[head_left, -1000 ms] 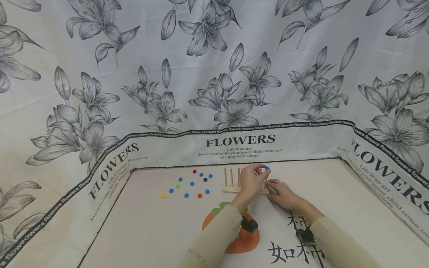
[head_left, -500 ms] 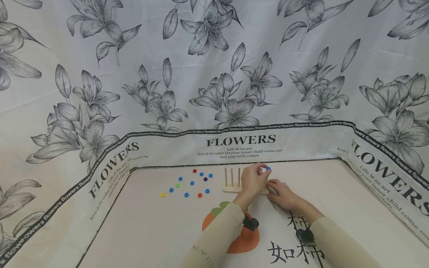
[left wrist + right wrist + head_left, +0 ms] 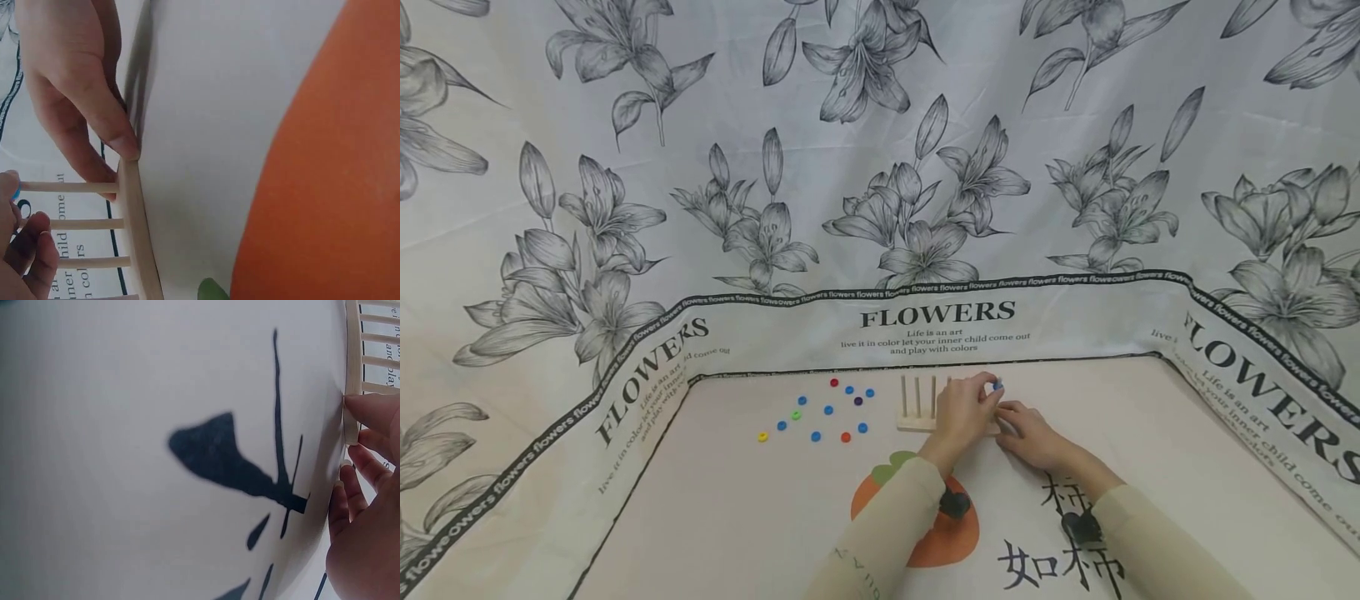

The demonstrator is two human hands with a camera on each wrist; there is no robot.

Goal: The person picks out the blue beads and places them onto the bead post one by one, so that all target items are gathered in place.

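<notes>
A wooden rack [image 3: 916,424] with a row of upright pegs stands at the back of the table. My left hand [image 3: 961,410] pinches a small blue bead [image 3: 997,385] at the top of the rack's right end peg. In the left wrist view, the bead [image 3: 16,190] sits at that peg's tip between thumb and finger. My right hand [image 3: 1030,435] holds the right end of the rack's base, thumb on the front side and fingers behind, as the right wrist view shows at the base [image 3: 353,362]. The left hand hides part of the rack in the head view.
Left of the rack lie several loose beads, among them blue ones [image 3: 828,410], a yellow one [image 3: 763,437], a green one [image 3: 796,415] and red ones [image 3: 834,382]. The cloth has a printed persimmon [image 3: 943,542] and black characters. A flowered curtain [image 3: 760,333] borders the table.
My left hand has come down slightly, and the blue bead with it, at the right end peg. The right hand stays at the base's end; the loose beads lie as before.
</notes>
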